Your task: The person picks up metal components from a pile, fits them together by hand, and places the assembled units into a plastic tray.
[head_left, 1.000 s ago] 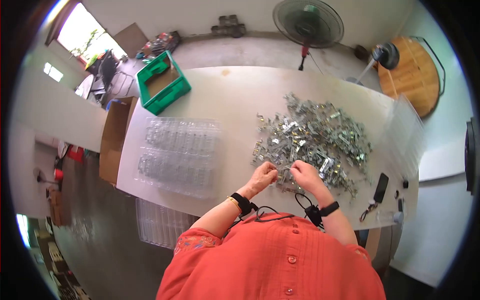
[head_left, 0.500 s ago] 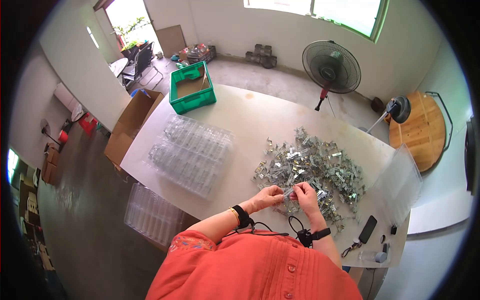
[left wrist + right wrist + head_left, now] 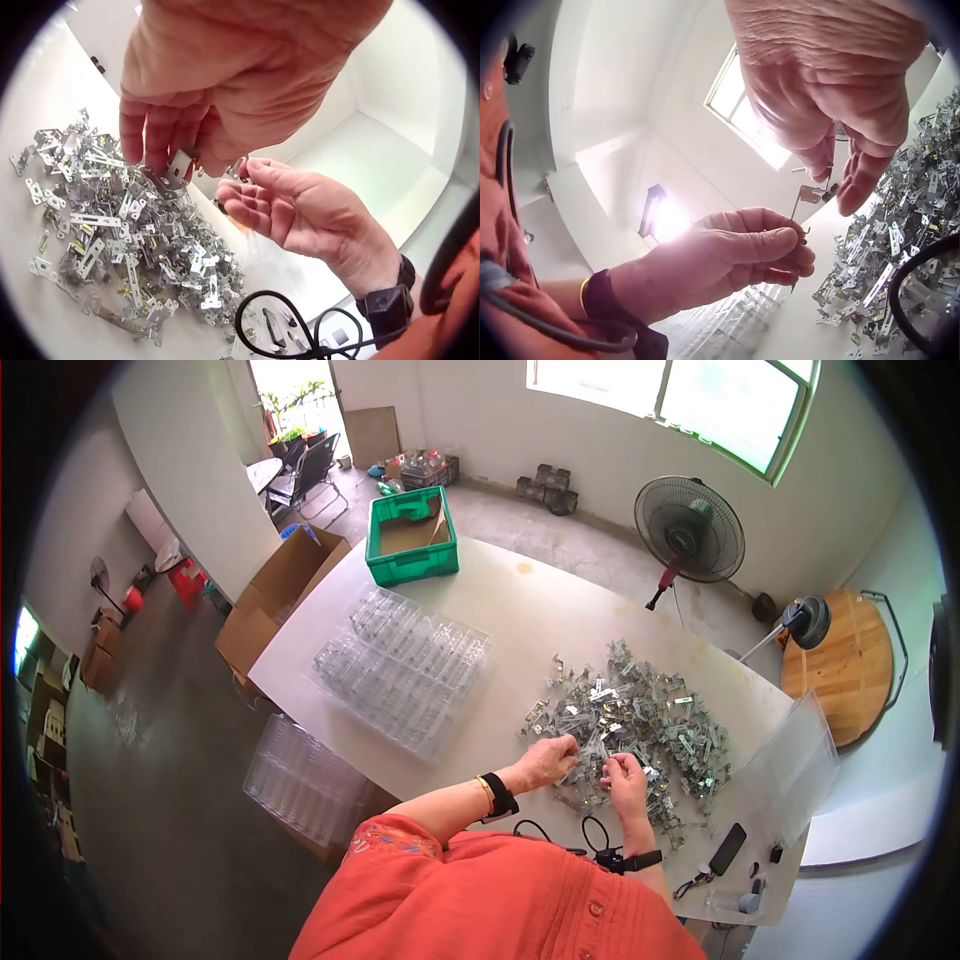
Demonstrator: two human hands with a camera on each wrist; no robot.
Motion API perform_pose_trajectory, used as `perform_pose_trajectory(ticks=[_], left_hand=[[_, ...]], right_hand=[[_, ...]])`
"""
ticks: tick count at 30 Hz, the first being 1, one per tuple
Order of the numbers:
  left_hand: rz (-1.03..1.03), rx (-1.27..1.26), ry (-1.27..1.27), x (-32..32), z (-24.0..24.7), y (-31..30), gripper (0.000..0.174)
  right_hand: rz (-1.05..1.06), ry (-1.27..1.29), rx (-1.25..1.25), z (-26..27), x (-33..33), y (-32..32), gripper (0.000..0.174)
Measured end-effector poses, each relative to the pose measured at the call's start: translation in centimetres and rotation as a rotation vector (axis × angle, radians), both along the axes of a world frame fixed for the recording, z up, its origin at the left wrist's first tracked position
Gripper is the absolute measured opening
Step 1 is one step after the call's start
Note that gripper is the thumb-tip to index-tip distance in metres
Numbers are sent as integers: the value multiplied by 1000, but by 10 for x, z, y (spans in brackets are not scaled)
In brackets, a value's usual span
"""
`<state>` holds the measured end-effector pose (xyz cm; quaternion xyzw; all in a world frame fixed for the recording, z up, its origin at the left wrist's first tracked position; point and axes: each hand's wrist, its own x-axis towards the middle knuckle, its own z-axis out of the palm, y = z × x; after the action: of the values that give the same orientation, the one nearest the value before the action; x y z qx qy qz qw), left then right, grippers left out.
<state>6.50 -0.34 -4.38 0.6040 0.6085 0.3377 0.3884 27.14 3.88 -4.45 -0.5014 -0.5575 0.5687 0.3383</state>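
Over the near edge of a heap of small metal brackets [image 3: 650, 710], both hands work close together. My left hand [image 3: 545, 762] pinches a flat metal bracket [image 3: 178, 169] between thumb and fingers; its thin edge shows upright in the right wrist view. Just to the right, my right hand [image 3: 627, 785] pinches a small metal piece [image 3: 241, 169] at its fingertips, partly hidden by them. A short gap separates the two hands. The loose brackets [image 3: 127, 247] lie tangled below the left fingers, some with brass-coloured parts.
Clear plastic trays [image 3: 400, 670] lie left on the table, with a green crate [image 3: 412, 565] behind. More clear trays [image 3: 305, 770] sit lower left beside the table. A phone [image 3: 727, 850], a bottle [image 3: 735, 901] and a clear sheet [image 3: 795, 765] are at the right.
The head view has tilted up and turned, showing more window. My hands, close together before, are now slightly farther apart, the right one a little nearer my body.
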Motion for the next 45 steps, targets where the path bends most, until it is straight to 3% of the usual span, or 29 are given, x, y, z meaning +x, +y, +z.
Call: perform_pose_trajectory(ticks=[6, 12, 16, 20, 29, 45], left_hand=[[309, 184, -139, -77, 11, 42, 16], [729, 373, 168, -207, 33, 65, 16], [863, 262, 398, -299, 10, 53, 15], [959, 6, 582, -348, 13, 32, 17], [857, -249, 651, -388, -29, 38, 20], [751, -284, 785, -384, -29, 53, 22]], right_hand=[[10, 30, -91, 17, -13, -3, 11], [108, -5, -141, 32, -45, -16, 11], [160, 0, -152, 41, -61, -22, 11], [164, -50, -157, 52, -73, -24, 11], [149, -97, -199, 53, -95, -30, 11], [102, -74, -217, 45, -103, -42, 10]])
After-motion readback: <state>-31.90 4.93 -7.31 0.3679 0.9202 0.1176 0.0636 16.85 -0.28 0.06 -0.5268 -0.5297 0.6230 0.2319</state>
